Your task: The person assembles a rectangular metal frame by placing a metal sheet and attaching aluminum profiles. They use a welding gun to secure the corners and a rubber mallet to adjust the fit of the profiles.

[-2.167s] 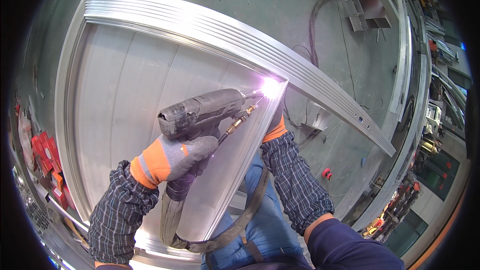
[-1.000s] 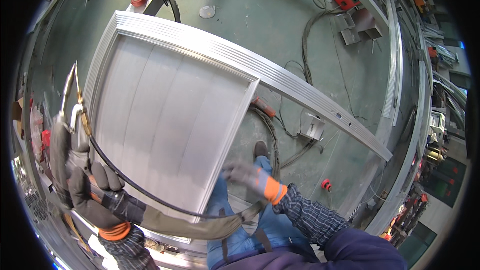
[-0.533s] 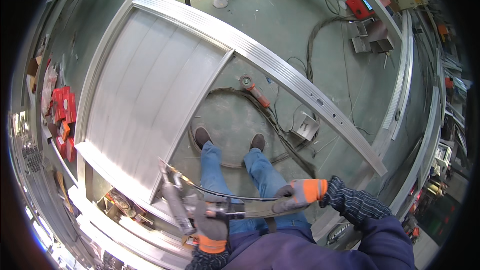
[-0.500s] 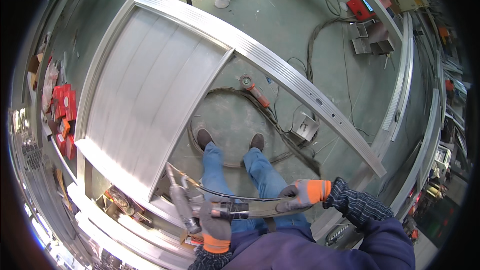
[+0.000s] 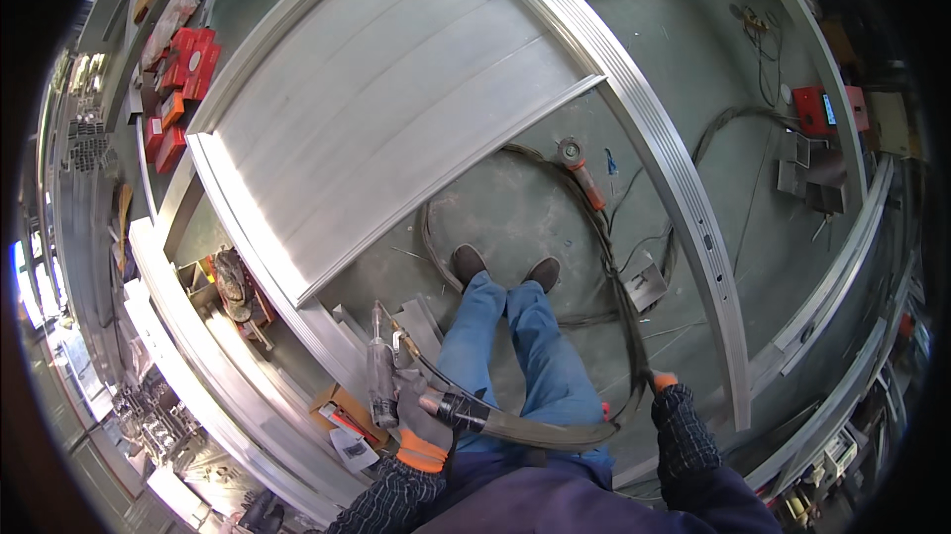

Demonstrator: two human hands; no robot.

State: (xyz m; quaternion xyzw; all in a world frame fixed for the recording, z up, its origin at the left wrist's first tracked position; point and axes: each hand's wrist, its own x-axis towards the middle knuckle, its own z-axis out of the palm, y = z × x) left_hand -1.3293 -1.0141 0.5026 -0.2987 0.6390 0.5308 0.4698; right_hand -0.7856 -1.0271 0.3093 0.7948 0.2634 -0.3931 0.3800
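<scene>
In my left hand (image 5: 424, 423), gloved in grey and orange, I grip a welding torch (image 5: 381, 368), its slim nozzle pointing up and away from me. A thick dark cable (image 5: 555, 432) leaves the torch, sags across my thighs and bends up at the right. My right hand (image 5: 665, 380) is closed around that cable beside my right knee, its fingers mostly hidden. Ahead and to the left, a large aluminium frame (image 5: 674, 133) holds a ribbed panel (image 5: 386, 88). The torch tip is apart from the panel's near edge.
An angle grinder (image 5: 582, 175) lies on the floor by the coiled cable. Red boxes (image 5: 186, 68) are stacked at the left. A cardboard box (image 5: 347, 413) sits near my left hand. A red machine (image 5: 814, 110) and metal offcuts (image 5: 812, 172) stand at the far right.
My view has turned and the frame sits further up and right. My right hand has moved from the cable over my lap to a spot further right, lifting the cable there.
</scene>
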